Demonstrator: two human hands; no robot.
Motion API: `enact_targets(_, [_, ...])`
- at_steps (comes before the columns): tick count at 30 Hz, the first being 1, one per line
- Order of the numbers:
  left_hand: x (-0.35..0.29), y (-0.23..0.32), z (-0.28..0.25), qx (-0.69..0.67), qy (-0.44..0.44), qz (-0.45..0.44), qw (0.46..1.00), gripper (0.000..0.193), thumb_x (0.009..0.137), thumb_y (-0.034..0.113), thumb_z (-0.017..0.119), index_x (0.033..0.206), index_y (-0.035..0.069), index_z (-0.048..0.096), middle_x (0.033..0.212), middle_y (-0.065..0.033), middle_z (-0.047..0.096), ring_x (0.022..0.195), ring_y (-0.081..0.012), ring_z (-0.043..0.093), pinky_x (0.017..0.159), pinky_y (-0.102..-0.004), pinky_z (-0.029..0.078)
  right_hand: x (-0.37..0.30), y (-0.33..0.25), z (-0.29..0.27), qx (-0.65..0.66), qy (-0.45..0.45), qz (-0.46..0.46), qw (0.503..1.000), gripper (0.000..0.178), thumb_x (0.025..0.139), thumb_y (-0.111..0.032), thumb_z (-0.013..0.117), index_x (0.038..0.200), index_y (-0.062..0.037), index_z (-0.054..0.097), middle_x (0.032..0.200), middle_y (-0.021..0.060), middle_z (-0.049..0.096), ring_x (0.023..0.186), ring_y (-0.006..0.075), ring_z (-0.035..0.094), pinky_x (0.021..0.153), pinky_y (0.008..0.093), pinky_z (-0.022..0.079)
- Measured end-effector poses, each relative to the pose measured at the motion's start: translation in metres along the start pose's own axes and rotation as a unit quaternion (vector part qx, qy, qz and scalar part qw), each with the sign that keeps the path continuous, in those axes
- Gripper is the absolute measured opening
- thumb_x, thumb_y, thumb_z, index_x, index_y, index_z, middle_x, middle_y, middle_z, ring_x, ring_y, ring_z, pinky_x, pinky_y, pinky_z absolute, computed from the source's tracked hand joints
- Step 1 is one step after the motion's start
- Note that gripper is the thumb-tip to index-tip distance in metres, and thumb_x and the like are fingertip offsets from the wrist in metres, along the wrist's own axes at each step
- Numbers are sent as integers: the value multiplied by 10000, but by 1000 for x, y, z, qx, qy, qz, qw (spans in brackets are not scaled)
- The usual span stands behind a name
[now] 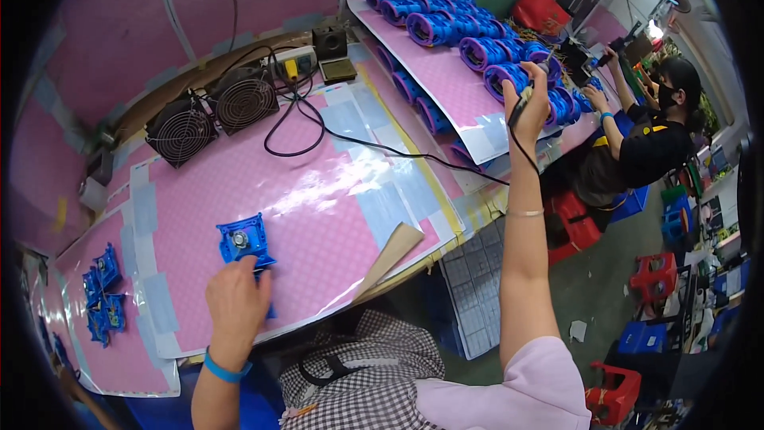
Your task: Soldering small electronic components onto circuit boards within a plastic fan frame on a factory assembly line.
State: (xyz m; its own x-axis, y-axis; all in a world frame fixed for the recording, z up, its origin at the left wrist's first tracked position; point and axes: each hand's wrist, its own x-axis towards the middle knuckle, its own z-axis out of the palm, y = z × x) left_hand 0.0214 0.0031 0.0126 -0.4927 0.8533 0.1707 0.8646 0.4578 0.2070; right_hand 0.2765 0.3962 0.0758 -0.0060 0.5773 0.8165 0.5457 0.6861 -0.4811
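Blue housing [245, 239], L of brown strip [390, 259], is prob. light & stiff, so hold its rim; your L hand [238, 300] touches it, can't tell grip, R hand [536, 103] grips corded tool [520, 106].

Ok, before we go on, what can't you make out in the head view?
All in the head view:
Left hand: its fingertips' hold on the blue part is hidden by the hand itself.
Corded tool in the right hand: its tip is too small to read against the upper housings.
Lower housings: mostly covered by the pink board.
Far-left blue pieces: blurred beside the lens's dark rim.
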Motion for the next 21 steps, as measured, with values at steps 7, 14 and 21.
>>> enact_targets(7, [-33, -151, -15, 137, 84, -184, 970, 232, 815, 147, 665, 1017, 34, 674, 922, -180, 657, 879, -373, 626, 764, -464, 491, 64, 63, 21, -185, 131, -45, 973, 391, 738, -58, 668, 1108, -135, 569, 966, 186, 631, 986, 392, 574, 876, 432, 456])
enact_targets(14, [-49, -275, -12, 213, 128, -278, 928, 246, 861, 144, 636, 1086, 47, 659, 984, -182, 645, 916, -386, 621, 783, -476, 496, 101, 154, 34, -142, 81, 64, 985, 340, 753, -33, 655, 1056, -166, 578, 908, 205, 682, 898, 427, 646, 776, 479, 495])
enact_targets(21, [-67, -333, -25, 234, 155, -341, 897, 251, 858, 127, 636, 1089, 32, 654, 1014, -191, 616, 960, -389, 610, 799, -473, 491, 100, 154, 42, -187, 123, 90, 970, 240, 774, -22, 625, 974, -151, 598, 859, 193, 683, 857, 416, 654, 773, 473, 503])
